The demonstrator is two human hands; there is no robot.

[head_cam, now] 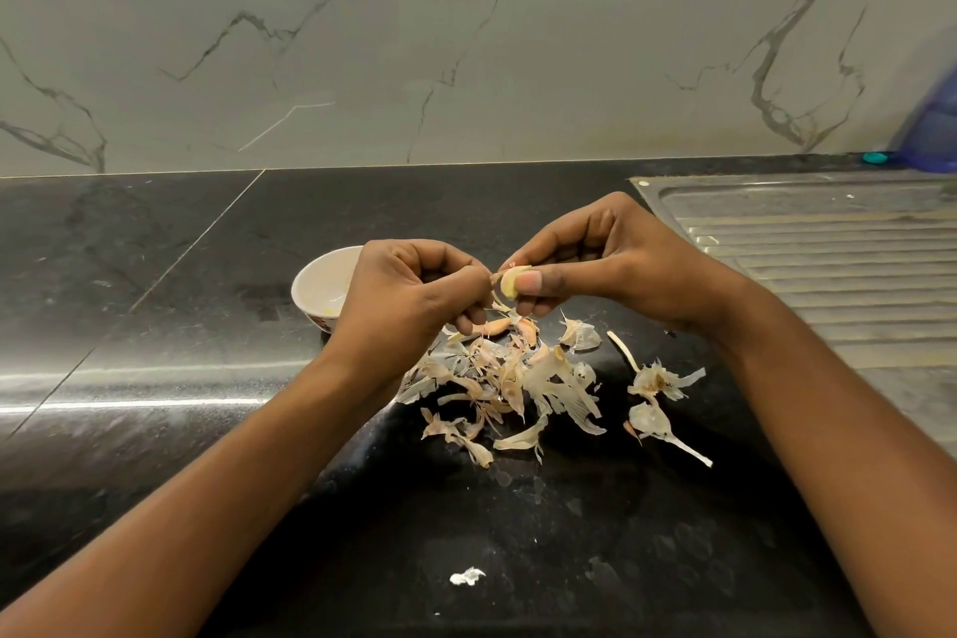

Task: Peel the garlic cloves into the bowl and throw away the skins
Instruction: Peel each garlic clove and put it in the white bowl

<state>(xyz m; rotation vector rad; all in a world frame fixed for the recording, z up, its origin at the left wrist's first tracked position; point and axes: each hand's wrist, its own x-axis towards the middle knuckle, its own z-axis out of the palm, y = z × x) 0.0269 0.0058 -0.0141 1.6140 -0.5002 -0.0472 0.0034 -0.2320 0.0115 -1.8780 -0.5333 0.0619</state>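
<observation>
My right hand (595, 259) pinches a pale yellow garlic clove (510, 281) between thumb and fingers, above the counter. My left hand (409, 298) has its fingers curled and pinches a strip of skin at the clove's left end. A small white bowl (317, 285) stands on the black counter just left of my left hand, which hides part of it. A pile of papery garlic skins (518, 378) lies under and in front of both hands, and a couple of pinkish unpeeled cloves (497, 326) sit at its far edge.
A steel sink drainboard (828, 244) takes up the right side. More skin scraps (657, 383) lie right of the pile, and a white scrap (466, 576) lies near the front. The marble wall runs behind, with a blue object (932, 130) at the far right.
</observation>
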